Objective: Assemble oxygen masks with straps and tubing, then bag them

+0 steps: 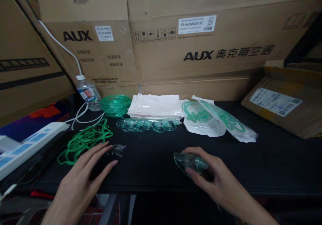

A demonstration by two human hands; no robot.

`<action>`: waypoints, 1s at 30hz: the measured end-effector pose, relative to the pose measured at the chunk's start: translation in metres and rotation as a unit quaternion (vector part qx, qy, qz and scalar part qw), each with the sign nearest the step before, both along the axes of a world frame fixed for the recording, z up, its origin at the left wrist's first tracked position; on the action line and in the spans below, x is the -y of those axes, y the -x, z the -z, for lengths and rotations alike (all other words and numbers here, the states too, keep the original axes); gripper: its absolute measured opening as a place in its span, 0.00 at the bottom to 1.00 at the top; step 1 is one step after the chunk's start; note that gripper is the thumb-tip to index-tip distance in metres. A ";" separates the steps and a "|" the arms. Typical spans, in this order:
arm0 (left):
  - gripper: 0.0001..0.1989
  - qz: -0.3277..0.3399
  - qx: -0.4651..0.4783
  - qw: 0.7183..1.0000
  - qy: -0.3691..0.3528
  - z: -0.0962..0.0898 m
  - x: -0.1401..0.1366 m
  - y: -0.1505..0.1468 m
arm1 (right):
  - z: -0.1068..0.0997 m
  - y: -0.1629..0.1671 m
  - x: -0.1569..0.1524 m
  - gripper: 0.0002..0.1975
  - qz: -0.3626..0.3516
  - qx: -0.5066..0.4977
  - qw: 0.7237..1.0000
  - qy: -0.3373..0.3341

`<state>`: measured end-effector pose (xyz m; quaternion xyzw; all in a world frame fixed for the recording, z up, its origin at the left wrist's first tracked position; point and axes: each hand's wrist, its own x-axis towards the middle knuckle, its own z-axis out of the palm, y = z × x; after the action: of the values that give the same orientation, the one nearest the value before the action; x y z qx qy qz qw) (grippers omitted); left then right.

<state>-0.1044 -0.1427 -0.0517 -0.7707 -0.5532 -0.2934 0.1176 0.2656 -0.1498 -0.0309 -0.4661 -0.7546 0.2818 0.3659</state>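
Observation:
My right hand (208, 171) is closed around a clear green-tinted oxygen mask (192, 161) just above the black table. My left hand (88, 171) is open, its thumb apart from the fingers. Its fingertips reach the near side of a small pile of thin shiny strips (118, 149); whether they touch it I cannot tell. Beside that hand lies a tangle of green elastic straps (87, 139). More clear masks (148, 125) are lined up in a row farther back, in front of a stack of white pouches (156, 105).
A coil of green tubing (115, 104) and a plastic bottle (88, 92) stand at the back left. Bagged green tubing sets (221, 117) lie right of centre. A white power strip (32, 141) runs along the left, with cardboard boxes (161, 63) behind and another box (284, 100) at right.

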 end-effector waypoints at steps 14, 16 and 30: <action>0.12 0.202 0.133 0.968 0.063 -0.039 -0.042 -0.128 | -0.022 -0.001 -0.046 0.18 0.015 0.005 0.999 -0.035; 0.15 0.201 0.180 0.959 0.087 -0.040 -0.042 -0.130 | -0.029 0.007 -0.050 0.18 -0.008 0.015 0.999 -0.038; 0.23 -0.040 0.084 0.993 0.077 -0.056 -0.083 -0.020 | -0.023 0.086 -0.079 0.24 -0.111 0.235 0.940 -0.219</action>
<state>-0.0846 -0.0601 0.0038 -0.7278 -0.6121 -0.3084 0.0226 0.1797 -0.0709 -0.0079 -0.3409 -0.9091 0.0308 0.2373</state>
